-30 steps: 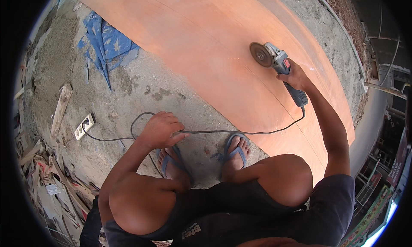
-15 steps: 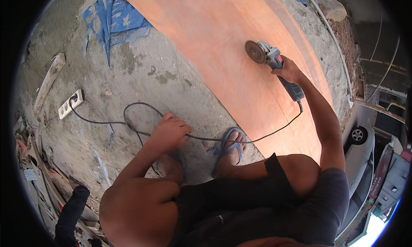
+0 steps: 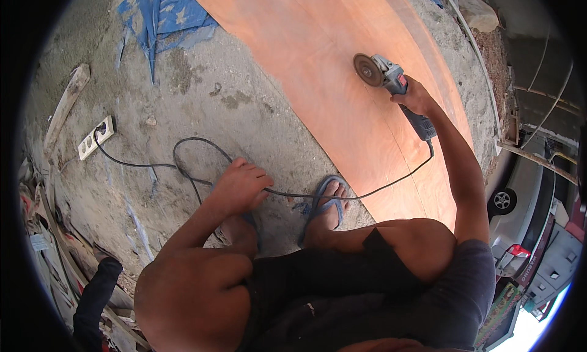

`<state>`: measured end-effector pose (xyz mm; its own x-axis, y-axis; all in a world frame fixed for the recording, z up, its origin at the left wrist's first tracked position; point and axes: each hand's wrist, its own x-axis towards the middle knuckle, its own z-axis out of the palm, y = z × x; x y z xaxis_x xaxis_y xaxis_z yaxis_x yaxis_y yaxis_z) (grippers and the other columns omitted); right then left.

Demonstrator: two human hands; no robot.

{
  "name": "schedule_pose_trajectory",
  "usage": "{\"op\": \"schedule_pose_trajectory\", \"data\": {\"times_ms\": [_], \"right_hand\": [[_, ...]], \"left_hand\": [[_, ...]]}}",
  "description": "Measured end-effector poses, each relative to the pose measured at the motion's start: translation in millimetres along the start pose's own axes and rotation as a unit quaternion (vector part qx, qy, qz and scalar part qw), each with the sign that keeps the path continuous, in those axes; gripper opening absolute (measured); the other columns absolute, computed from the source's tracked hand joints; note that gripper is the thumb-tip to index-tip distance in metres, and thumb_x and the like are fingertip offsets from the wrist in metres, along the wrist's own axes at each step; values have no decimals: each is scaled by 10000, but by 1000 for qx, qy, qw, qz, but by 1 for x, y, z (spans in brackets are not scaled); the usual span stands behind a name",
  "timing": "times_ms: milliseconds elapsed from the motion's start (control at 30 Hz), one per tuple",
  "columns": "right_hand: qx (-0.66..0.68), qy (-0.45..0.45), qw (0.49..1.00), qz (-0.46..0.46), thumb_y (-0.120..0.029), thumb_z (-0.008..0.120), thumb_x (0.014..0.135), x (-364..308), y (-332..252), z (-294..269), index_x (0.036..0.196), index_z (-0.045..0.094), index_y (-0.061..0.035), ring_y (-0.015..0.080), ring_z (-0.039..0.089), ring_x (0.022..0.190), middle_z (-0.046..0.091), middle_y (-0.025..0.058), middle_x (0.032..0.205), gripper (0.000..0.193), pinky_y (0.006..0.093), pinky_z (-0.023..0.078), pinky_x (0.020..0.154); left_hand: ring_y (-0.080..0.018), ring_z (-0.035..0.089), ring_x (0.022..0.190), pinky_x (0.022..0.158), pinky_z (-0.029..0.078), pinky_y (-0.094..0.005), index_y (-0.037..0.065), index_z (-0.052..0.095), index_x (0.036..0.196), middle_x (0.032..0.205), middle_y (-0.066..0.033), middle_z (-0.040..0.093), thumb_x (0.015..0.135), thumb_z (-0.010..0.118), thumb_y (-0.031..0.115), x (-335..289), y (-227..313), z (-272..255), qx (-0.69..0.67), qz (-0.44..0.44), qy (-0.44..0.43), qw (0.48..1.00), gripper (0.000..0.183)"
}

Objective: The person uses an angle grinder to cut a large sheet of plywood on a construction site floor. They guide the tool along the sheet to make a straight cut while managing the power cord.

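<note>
Outdoor work yard (image 3: 202,101) | rough grey ground (image 3: 269,135) | scrap-wood pile (image 3: 58,254) | car (image 3: 516,223) | angle grinder (image 3: 391,77)

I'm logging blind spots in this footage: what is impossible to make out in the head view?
In the head view:
- Middle of the angle grinder: covered by the right hand.
- Stretch of the black cord: covered by the left hand.
- Toes of the left foot: behind the left forearm.
- Far ends of the orange sheet and blue tarp: cut off by the upper edge.

Torn blue tarp (image 3: 166,23), pale car (image 3: 518,220)
</note>
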<state>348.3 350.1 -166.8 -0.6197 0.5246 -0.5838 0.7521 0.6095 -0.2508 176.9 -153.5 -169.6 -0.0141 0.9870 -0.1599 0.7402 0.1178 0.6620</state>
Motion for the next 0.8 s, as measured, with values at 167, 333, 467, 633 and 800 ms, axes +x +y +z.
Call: {"op": "schedule_pose_trajectory", "data": {"times_ms": [167,333,467,633,800], "right_hand": [[-17,2,1000,5,-336,826,754,-4,-5,1,1429,512,-22,332,647,1158,666,222,1243,808,435,505,968],[-9,-6,1000,5,-348,825,752,-1,0,2,1435,507,-19,332,646,1167,666,225,1245,822,432,504,972],[-27,-2,1000,5,-346,821,756,0,5,3,1440,502,-20,337,648,1168,667,228,1245,822,434,506,970],[-25,-4,1000,12,-346,820,757,-6,-5,2,1439,503,-21,347,646,1172,660,236,1255,819,442,507,970],[-25,10,1000,9,-341,823,751,-1,-7,3,1424,514,-18,358,647,1167,658,241,1260,808,447,507,967]], "left_hand": [[-232,646,967,951,425,-384,134,702,991,926,-38,675,763,764,180,1,1,0,-1,-2,-1,1000,241],[-231,646,966,952,424,-382,132,702,996,929,-37,678,766,764,182,2,2,-2,-7,-3,3,1000,243],[-231,647,970,952,427,-383,131,702,994,930,-38,680,766,764,184,2,2,-1,-8,-2,9,1000,242],[-220,651,982,963,420,-377,142,704,997,938,-30,687,782,767,205,0,0,1,-2,-4,6,1000,233],[-205,658,1006,990,399,-368,160,703,1007,969,-21,701,811,770,243,1,1,-2,12,-16,-16,1000,223]]}}
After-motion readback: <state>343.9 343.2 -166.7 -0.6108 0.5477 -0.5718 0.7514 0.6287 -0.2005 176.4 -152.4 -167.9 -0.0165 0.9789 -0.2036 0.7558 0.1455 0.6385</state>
